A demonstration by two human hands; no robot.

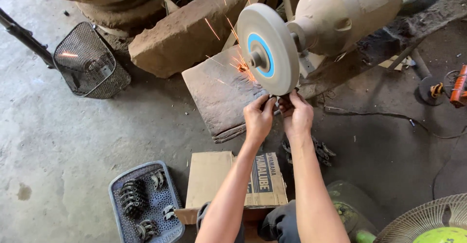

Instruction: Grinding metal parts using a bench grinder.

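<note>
My left hand (pixel 258 118) and my right hand (pixel 296 115) are side by side, both pinching a small dark metal piece (pixel 278 104) against the lower rim of a pale grinding wheel (pixel 269 48) with a blue centre. Orange sparks (pixel 241 65) fly up and to the left from the wheel. The wheel sits on the shaft of a dusty beige motor (pixel 350 7). Most of the piece is hidden by my fingers.
A flat stone slab (pixel 219 94) lies under the wheel, with a larger stone block (pixel 185 33) behind. On the floor: a wire mesh basket (pixel 90 63) at left, a perforated blue-grey tray (pixel 146 204) of metal parts, a cardboard box (pixel 233 182), loose parts (pixel 321 150), a fan grille (pixel 428 221).
</note>
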